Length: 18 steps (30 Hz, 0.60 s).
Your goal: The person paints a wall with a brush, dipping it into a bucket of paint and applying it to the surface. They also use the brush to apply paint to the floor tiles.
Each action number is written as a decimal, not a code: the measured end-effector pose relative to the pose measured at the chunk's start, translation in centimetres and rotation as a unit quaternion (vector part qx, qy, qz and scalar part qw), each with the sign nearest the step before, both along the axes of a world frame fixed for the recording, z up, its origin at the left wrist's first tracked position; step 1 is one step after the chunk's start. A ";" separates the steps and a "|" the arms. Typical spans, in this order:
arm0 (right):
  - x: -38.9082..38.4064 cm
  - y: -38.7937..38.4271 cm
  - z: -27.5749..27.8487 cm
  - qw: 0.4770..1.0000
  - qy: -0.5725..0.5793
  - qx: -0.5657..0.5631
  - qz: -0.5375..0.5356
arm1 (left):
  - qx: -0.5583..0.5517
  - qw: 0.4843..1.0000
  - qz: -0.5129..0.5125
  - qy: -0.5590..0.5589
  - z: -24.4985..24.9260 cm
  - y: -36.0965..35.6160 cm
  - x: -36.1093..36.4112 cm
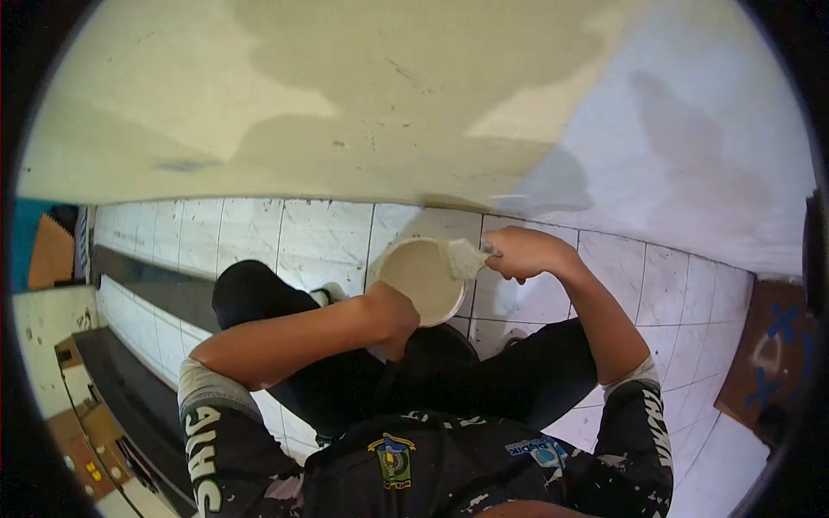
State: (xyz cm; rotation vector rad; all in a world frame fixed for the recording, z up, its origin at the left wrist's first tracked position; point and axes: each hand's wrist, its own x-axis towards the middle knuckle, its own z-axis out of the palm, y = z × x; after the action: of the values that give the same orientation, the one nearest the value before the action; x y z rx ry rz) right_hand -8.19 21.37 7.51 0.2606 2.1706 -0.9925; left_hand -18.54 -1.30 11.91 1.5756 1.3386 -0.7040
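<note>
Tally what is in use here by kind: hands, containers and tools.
Hands: 2, the left hand gripping the near rim of the pail and the right hand closed on the tool
Containers: 1, the round pail with pale contents
Tools: 1, the pale-coated tool over the pail's rim
Total: 4

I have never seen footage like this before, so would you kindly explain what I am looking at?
There is no machine here. One camera worn on a person's head looks forward and down, so you see that person's own two bare arms. The person crouches on a white tiled floor in front of a patchy cream and white wall. The left hand grips a round white tub of pale paste from its near side. The right hand is closed on a small paste-coated tool held at the tub's rim. I cannot tell whether it is a brush or a scraper. The dark round border is only the wide lens.
</note>
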 end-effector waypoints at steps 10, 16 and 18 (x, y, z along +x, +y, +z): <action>-4.6 -4.0 -0.6 0.989 -0.138 -0.045 0.023 | 0.042 0.997 0.033 -0.049 0.0 -4.0 -8.7; -5.6 -5.2 -0.9 0.980 -0.183 -0.076 -0.030 | -0.004 0.997 -0.055 -0.060 -3.1 -4.7 -14.1; -5.8 -5.3 -1.4 0.979 -0.185 -0.077 -0.043 | 0.001 0.994 -0.091 -0.054 -4.4 -5.1 -15.0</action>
State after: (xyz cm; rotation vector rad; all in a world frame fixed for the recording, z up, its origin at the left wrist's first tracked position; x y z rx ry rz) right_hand -13.95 16.07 6.07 0.4316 1.7497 -1.0614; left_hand -33.57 -6.38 7.50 1.7275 1.1275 -0.7159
